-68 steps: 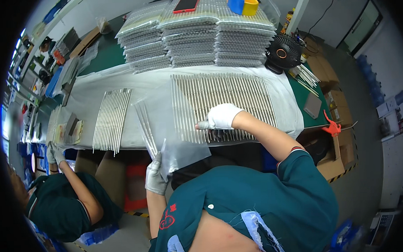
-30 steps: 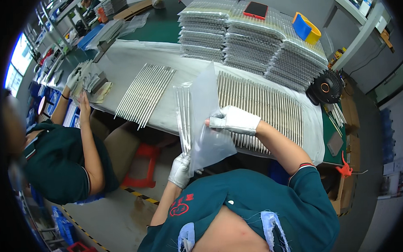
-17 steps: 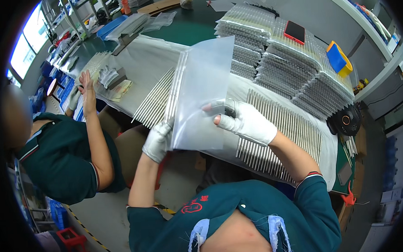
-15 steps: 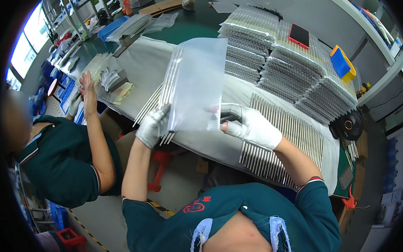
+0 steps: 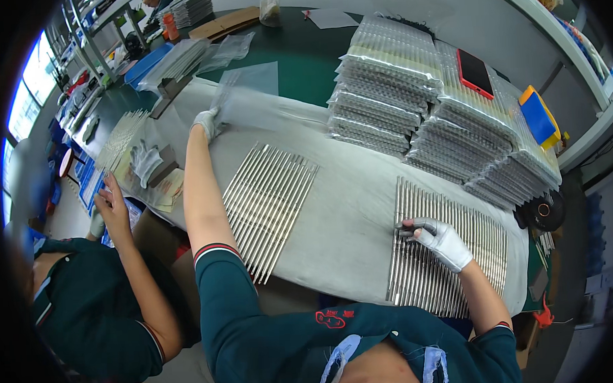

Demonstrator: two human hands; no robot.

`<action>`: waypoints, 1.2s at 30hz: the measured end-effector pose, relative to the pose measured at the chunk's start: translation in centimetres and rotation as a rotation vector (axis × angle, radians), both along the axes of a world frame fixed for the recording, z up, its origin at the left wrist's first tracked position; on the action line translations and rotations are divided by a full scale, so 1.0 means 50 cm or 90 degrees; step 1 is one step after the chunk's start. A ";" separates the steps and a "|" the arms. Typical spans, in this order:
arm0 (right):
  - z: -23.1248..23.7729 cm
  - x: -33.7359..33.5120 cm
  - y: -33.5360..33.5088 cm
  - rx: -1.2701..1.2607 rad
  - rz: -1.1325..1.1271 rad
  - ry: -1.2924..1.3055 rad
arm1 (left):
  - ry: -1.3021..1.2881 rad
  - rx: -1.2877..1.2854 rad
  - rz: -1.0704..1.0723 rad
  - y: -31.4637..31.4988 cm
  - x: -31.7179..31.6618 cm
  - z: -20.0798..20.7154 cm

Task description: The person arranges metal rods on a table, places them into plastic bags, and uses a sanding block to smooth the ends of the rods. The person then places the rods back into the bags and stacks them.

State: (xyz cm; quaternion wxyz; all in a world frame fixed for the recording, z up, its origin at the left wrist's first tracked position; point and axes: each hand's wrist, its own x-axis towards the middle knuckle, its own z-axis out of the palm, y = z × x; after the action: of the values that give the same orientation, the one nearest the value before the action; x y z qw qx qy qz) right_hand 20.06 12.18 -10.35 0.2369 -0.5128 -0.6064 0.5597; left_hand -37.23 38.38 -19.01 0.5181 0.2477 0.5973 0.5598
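Note:
My left hand (image 5: 207, 122), in a white glove, reaches far out at the left and grips the near-left edge of a clear plastic bag (image 5: 253, 105), smeared by motion. Below it, a row of thin metal rods (image 5: 270, 206) lies side by side on the pale cloth. My right hand (image 5: 443, 244), gloved with the thumb tip bare, is over a second, wider row of metal rods (image 5: 480, 243) at the right. Its fingers are curled toward the thumb at this row's left part. Whether anything is pinched there is hidden.
Bubble-wrapped stacks (image 5: 383, 74) stand at the back right, bearing a red-edged phone (image 5: 474, 74) and a yellow-and-blue tape roll (image 5: 539, 118). A small black fan (image 5: 542, 211) is beside them. A co-worker's hand (image 5: 115, 212) is at the left, near a spare glove (image 5: 145, 162).
My left hand has swung up and left with the bag, away from my right hand. My right hand has let go of the bag and moved right, over the rods. The left rods now lie uncovered.

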 end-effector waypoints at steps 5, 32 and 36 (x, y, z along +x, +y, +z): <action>0.002 -0.002 -0.017 0.002 0.012 -0.038 | 0.006 0.092 0.196 0.037 -0.011 -0.015; -0.009 0.017 -0.038 -0.020 -0.001 -0.061 | 0.913 -0.215 -0.076 0.053 0.039 0.001; 0.002 0.014 -0.065 0.018 0.049 -0.072 | 0.992 -0.123 -0.197 0.001 0.021 0.030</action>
State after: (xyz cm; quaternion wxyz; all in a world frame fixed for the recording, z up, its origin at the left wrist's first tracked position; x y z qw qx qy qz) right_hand 20.77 8.93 -10.25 0.1877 -0.5164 -0.6462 0.5297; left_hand -36.20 38.43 -17.51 0.0427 0.6014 0.7923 0.0935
